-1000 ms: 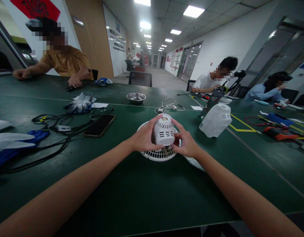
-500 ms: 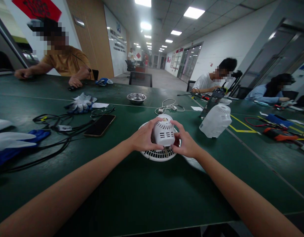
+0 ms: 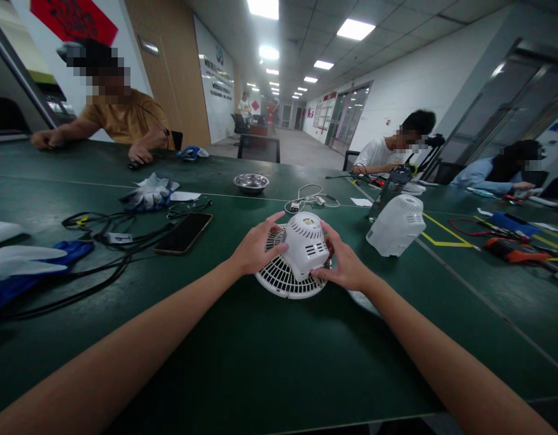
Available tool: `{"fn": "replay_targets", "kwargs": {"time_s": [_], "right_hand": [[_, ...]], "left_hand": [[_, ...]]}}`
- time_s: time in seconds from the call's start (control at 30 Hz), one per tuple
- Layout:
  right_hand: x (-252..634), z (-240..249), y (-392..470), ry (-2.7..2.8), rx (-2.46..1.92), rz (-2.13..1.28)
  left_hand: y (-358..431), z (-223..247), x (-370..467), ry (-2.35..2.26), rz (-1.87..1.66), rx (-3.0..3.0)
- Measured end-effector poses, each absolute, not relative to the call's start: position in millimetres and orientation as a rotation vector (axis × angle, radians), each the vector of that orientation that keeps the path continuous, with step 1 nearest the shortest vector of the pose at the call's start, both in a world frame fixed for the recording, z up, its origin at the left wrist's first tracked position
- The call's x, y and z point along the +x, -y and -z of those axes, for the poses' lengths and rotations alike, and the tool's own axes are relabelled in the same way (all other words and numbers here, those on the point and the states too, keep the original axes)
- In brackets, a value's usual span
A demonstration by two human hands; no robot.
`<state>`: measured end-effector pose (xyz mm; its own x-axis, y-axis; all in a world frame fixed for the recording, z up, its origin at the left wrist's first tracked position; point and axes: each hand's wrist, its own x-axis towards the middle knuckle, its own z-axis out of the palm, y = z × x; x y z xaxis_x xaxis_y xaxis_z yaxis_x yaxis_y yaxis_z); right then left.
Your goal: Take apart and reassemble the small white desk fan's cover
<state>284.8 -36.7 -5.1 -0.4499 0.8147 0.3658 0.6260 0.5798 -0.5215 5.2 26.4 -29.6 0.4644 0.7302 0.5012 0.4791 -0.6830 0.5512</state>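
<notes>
A white vented fan motor cover (image 3: 304, 241) rests over a round white fan grille (image 3: 285, 279) on the green table in front of me. My right hand (image 3: 345, 258) grips the cover's right side, fingers behind it and thumb at its lower front edge. On the other side, my left hand (image 3: 257, 246) has its fingers spread above the grille, its thumb tip close to or touching the cover. What lies under the cover is hidden. A pale flat part (image 3: 366, 301) shows partly from beneath my right wrist.
Another white plastic housing (image 3: 397, 225) stands at right beside a dark bottle (image 3: 388, 190). Beyond the grille are a white cable (image 3: 308, 196) and a metal bowl (image 3: 250, 183). Leftward lie a phone (image 3: 183, 233), black cables (image 3: 120, 257) and gloves (image 3: 150, 192). Several people sit around the table.
My left hand has loosened from the cover and moved slightly left, fingers spreading. The cover has turned and tilted, showing more of its top, with its lower edge closer to me. My right hand stays on it.
</notes>
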Motion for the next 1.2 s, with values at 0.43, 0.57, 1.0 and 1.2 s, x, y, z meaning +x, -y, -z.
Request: {"fn": "replay_targets", "kwargs": {"time_s": [0.43,0.57,1.0,1.2], "right_hand": [[260,14,46,2.056,-1.190,-0.229],[268,15,41,1.984,-1.229,-0.243],[268,16,35,1.867,-1.304,-0.319],[277,9,31,1.546,-1.197,-0.633]], "left_hand": [[-50,46,-9,-1.406,-1.020,1.901],[-52,47,-12,-1.477,-1.065,1.856],[-42,45,-10,-1.307,-1.087,1.831],[-31,32,-6,-1.076,-1.493,1.841]]}}
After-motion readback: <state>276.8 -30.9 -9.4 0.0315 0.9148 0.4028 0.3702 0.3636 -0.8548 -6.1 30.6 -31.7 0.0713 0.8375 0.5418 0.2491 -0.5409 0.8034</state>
